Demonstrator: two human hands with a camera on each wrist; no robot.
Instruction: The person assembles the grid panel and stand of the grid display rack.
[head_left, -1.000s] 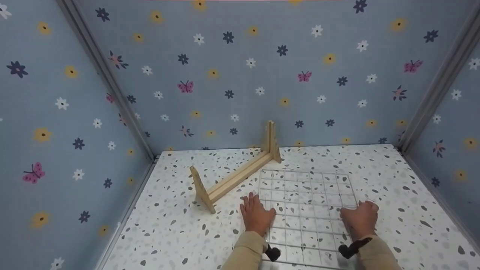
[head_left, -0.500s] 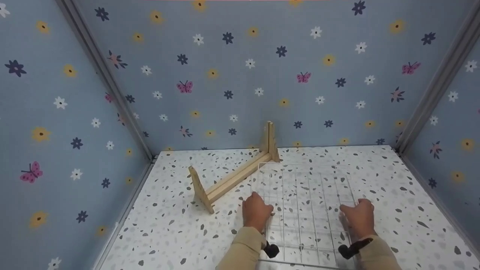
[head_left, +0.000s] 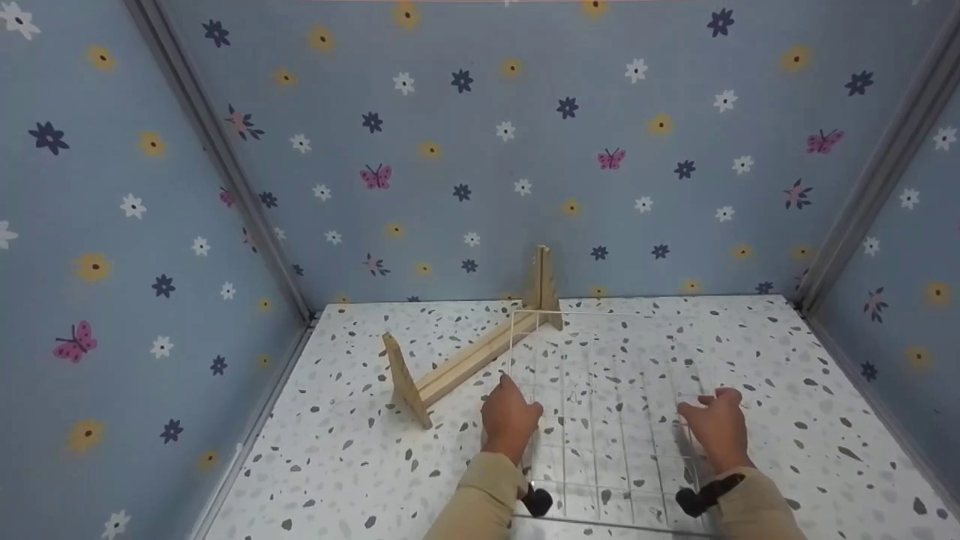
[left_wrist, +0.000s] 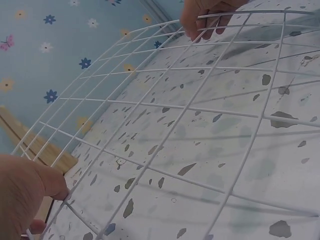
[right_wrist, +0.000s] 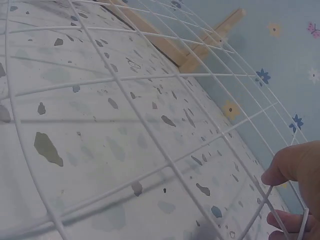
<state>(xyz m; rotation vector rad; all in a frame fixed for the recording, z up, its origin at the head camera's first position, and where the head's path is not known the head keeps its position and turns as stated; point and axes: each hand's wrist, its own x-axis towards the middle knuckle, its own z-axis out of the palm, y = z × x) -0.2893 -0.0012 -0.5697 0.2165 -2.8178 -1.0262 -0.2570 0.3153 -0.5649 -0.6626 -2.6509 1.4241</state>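
Note:
A white wire grid panel (head_left: pixel 594 420) is gripped at its two side edges. My left hand (head_left: pixel 510 420) pinches the left edge, thumb over the wire in the left wrist view. On the opposite edge my right hand (head_left: pixel 716 427) holds the wire between thumb and fingers, as the right wrist view shows. The panel's far edge is lifted off the table, and its near edge is low by the front. Behind the left hand stands a wooden stand (head_left: pixel 480 356) made of a grooved bar with an upright at each end; the panel's far left corner overlaps it in the head view.
The white speckled table (head_left: pixel 337 465) is bounded by a flowered blue back wall (head_left: pixel 480 150) and side walls. Grey metal strips (head_left: pixel 225 165) run along the wall corners. The stand's far upright is close to the back wall.
The panel lay flat on the table one second ago; its far edge has risen. My left hand's spread fingers have curled round the edge. The stand has stayed in place.

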